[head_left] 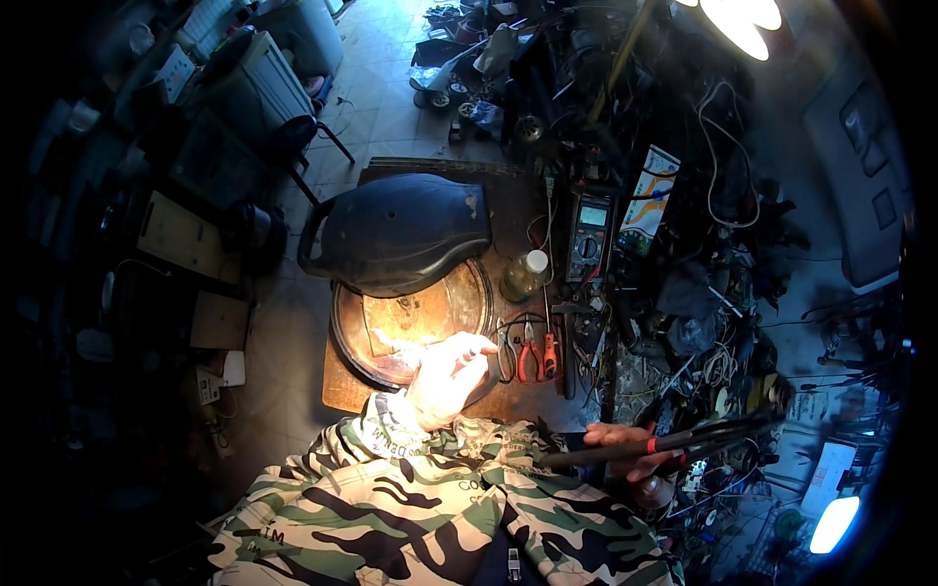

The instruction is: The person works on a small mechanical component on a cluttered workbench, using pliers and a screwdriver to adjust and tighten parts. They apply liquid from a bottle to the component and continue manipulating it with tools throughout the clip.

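Note:
My left hand (pixel 447 376) is over the near right rim of a round, shallow metal pan (pixel 440 311), under bright light. Its fingers are curled together; whether anything small is between them I cannot make out. To the right and lower, my right hand (pixel 625 444) closes around a long black rod-like tool (pixel 703 435) with red bands, pointing off to the right. A large black moulded cover (pixel 401 232) rests over the far part of the pan. Beside my left hand lie red-handled pliers (pixel 531 361), dark-handled pliers (pixel 506 359) and a red screwdriver (pixel 550 359).
The low wooden table (pixel 342 393) also holds a glass jar (pixel 521 281) with a white lid, a multimeter (pixel 588 239) and a hammer (pixel 568 342). Cables and parts pile up along the right. A chair (pixel 298 137) stands at the far left, a lamp (pixel 738 21) top right.

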`<act>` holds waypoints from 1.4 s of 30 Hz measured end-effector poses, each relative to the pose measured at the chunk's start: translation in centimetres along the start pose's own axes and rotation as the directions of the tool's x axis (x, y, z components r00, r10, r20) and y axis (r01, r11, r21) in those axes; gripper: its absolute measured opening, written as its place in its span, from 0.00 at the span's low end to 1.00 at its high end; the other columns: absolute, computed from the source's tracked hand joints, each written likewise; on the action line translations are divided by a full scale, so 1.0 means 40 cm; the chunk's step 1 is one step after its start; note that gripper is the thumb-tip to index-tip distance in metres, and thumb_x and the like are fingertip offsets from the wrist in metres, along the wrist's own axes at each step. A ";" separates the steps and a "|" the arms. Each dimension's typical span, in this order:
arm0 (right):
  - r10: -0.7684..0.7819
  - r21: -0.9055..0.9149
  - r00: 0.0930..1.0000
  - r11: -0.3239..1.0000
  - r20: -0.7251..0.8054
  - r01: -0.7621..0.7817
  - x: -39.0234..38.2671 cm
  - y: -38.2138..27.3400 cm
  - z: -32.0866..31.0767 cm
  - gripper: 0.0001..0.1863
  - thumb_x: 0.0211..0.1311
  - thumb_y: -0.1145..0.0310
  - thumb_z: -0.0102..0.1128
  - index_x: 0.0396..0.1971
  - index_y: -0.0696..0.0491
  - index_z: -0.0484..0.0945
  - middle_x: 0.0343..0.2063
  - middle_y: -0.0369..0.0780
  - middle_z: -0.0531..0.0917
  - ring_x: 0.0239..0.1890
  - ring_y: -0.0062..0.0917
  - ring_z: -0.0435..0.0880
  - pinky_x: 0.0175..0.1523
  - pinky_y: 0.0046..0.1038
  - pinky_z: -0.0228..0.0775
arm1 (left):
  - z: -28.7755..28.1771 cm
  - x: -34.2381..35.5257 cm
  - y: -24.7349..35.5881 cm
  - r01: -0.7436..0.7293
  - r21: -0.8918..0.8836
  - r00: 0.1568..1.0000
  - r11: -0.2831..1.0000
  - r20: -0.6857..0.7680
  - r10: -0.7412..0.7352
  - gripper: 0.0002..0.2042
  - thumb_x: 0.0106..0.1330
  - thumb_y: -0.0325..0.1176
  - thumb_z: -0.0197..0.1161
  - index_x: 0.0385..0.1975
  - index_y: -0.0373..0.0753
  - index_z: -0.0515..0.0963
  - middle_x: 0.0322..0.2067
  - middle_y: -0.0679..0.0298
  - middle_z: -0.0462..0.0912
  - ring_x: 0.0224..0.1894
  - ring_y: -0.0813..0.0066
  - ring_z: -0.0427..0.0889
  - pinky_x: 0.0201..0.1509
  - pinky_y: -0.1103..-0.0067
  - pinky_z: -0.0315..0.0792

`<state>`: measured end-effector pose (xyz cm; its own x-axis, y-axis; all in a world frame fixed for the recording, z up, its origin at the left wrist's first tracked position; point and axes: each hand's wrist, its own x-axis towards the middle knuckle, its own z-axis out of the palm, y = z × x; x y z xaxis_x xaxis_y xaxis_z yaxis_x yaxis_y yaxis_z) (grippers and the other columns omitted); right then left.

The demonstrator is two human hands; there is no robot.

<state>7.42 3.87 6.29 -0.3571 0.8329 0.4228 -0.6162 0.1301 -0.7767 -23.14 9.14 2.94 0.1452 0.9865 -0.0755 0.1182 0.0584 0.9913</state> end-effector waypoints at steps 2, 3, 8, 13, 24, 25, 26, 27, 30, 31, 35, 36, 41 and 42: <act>-0.023 0.104 0.997 0.994 0.075 0.015 0.029 0.015 -0.005 0.17 0.70 0.60 0.57 0.51 0.53 0.80 0.62 0.66 0.71 0.63 0.66 0.73 0.68 0.68 0.58 | 0.002 0.001 0.007 -0.013 0.004 1.000 1.000 -0.019 0.013 0.10 0.74 0.29 0.56 0.50 0.35 0.78 0.28 0.70 0.77 0.30 0.85 0.74 0.36 0.83 0.69; 0.010 0.184 0.997 0.983 0.072 -0.023 0.036 0.020 0.001 0.17 0.69 0.61 0.57 0.51 0.53 0.79 0.62 0.65 0.72 0.63 0.65 0.73 0.67 0.67 0.60 | 0.007 0.000 0.010 0.011 -0.025 1.000 1.000 -0.024 -0.011 0.10 0.75 0.30 0.55 0.50 0.35 0.77 0.27 0.70 0.77 0.30 0.85 0.74 0.35 0.83 0.69; 0.279 0.373 0.960 0.890 0.011 -0.263 0.058 0.047 0.025 0.22 0.66 0.77 0.53 0.61 0.54 0.75 0.65 0.66 0.68 0.67 0.64 0.70 0.70 0.63 0.61 | -0.004 0.002 0.007 0.003 0.018 0.999 1.000 -0.039 -0.002 0.09 0.76 0.31 0.54 0.49 0.37 0.76 0.25 0.70 0.75 0.27 0.85 0.74 0.32 0.82 0.68; 0.467 -0.482 0.863 0.721 -0.193 -0.498 0.078 0.037 0.011 0.26 0.62 0.80 0.55 0.62 0.66 0.74 0.64 0.53 0.75 0.68 0.40 0.75 0.73 0.37 0.59 | -0.014 0.002 0.023 -0.028 0.039 0.996 0.999 -0.088 0.031 0.08 0.75 0.31 0.56 0.48 0.38 0.77 0.26 0.66 0.77 0.28 0.80 0.76 0.34 0.79 0.71; 0.433 -0.787 0.887 0.487 -0.157 -0.378 0.111 0.074 0.073 0.30 0.54 0.80 0.60 0.62 0.58 0.76 0.62 0.57 0.73 0.64 0.51 0.76 0.68 0.41 0.67 | 0.015 0.019 -0.023 -0.066 0.171 0.978 0.983 -0.184 0.098 0.08 0.73 0.31 0.58 0.46 0.37 0.77 0.33 0.56 0.80 0.33 0.67 0.80 0.40 0.72 0.75; 0.396 -0.833 0.909 0.454 -0.130 -0.317 0.109 0.076 0.066 0.32 0.52 0.80 0.60 0.61 0.58 0.77 0.62 0.58 0.73 0.63 0.52 0.76 0.67 0.42 0.67 | 0.015 0.017 -0.013 -0.064 0.187 0.979 0.980 -0.179 0.098 0.08 0.73 0.32 0.58 0.46 0.37 0.77 0.32 0.57 0.80 0.32 0.68 0.80 0.39 0.73 0.75; 0.358 -0.873 0.928 0.414 -0.103 -0.257 0.103 0.081 0.053 0.33 0.49 0.80 0.61 0.61 0.57 0.77 0.61 0.58 0.73 0.61 0.54 0.76 0.66 0.44 0.67 | 0.013 0.017 0.002 -0.033 0.156 0.985 0.987 -0.160 0.058 0.08 0.73 0.31 0.57 0.46 0.36 0.77 0.31 0.57 0.81 0.31 0.69 0.80 0.38 0.74 0.75; 0.329 -0.917 0.942 0.350 -0.069 -0.189 0.100 0.086 0.047 0.34 0.46 0.80 0.62 0.60 0.57 0.78 0.61 0.59 0.73 0.60 0.55 0.76 0.65 0.46 0.68 | 0.008 0.013 0.006 -0.009 0.103 0.989 0.995 -0.147 0.024 0.08 0.73 0.31 0.57 0.45 0.36 0.77 0.30 0.58 0.81 0.30 0.71 0.79 0.37 0.75 0.75; 0.276 -0.967 0.960 0.253 0.039 -0.034 0.117 0.079 0.031 0.37 0.39 0.78 0.64 0.60 0.55 0.78 0.60 0.59 0.73 0.58 0.56 0.75 0.64 0.50 0.66 | -0.006 0.002 0.000 0.016 -0.003 0.997 1.000 -0.069 -0.016 0.07 0.72 0.30 0.56 0.43 0.35 0.78 0.26 0.60 0.81 0.27 0.74 0.78 0.35 0.76 0.74; 0.284 -0.976 0.957 0.219 0.057 -0.007 0.112 0.077 0.020 0.39 0.37 0.76 0.66 0.60 0.54 0.78 0.60 0.59 0.72 0.61 0.56 0.73 0.66 0.54 0.63 | -0.009 0.001 -0.001 0.018 -0.025 0.999 1.000 -0.038 -0.019 0.07 0.72 0.30 0.56 0.43 0.35 0.78 0.25 0.61 0.81 0.26 0.75 0.77 0.34 0.77 0.73; 0.327 -0.995 0.941 0.082 0.084 0.060 0.123 0.063 0.016 0.39 0.39 0.75 0.68 0.61 0.53 0.77 0.62 0.59 0.70 0.64 0.55 0.71 0.69 0.57 0.59 | 0.003 0.029 -0.048 -0.107 -0.113 0.994 0.988 0.000 0.108 0.07 0.70 0.27 0.54 0.41 0.35 0.78 0.24 0.62 0.81 0.26 0.75 0.78 0.33 0.77 0.73; 0.337 -0.995 0.938 0.076 0.086 0.064 0.126 0.060 0.016 0.39 0.39 0.75 0.69 0.61 0.52 0.77 0.62 0.59 0.70 0.64 0.55 0.71 0.69 0.58 0.58 | 0.001 0.028 -0.031 -0.121 -0.117 0.993 0.986 -0.006 0.121 0.07 0.69 0.26 0.53 0.41 0.35 0.78 0.25 0.62 0.81 0.26 0.75 0.78 0.33 0.77 0.73; 0.374 -0.997 0.924 0.023 0.081 0.078 0.141 0.058 0.021 0.39 0.41 0.74 0.71 0.62 0.51 0.76 0.62 0.59 0.69 0.66 0.55 0.69 0.70 0.60 0.55 | -0.008 0.024 -0.062 -0.139 -0.068 0.990 0.988 0.002 0.140 0.09 0.68 0.23 0.50 0.40 0.35 0.78 0.26 0.62 0.82 0.28 0.75 0.79 0.35 0.77 0.74; 0.370 -0.997 0.926 0.022 0.078 0.075 0.144 0.056 0.025 0.39 0.41 0.74 0.71 0.62 0.51 0.76 0.62 0.59 0.70 0.66 0.54 0.69 0.70 0.60 0.55 | -0.006 0.022 -0.058 -0.112 -0.057 0.994 0.992 -0.007 0.111 0.08 0.70 0.23 0.49 0.39 0.34 0.78 0.27 0.62 0.82 0.30 0.77 0.80 0.37 0.78 0.74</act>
<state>3.28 8.41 7.44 -0.6134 0.7772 0.1401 0.6596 0.6018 -0.4503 -23.54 9.91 0.60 0.1504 0.9880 0.0362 0.0445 -0.0434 0.9981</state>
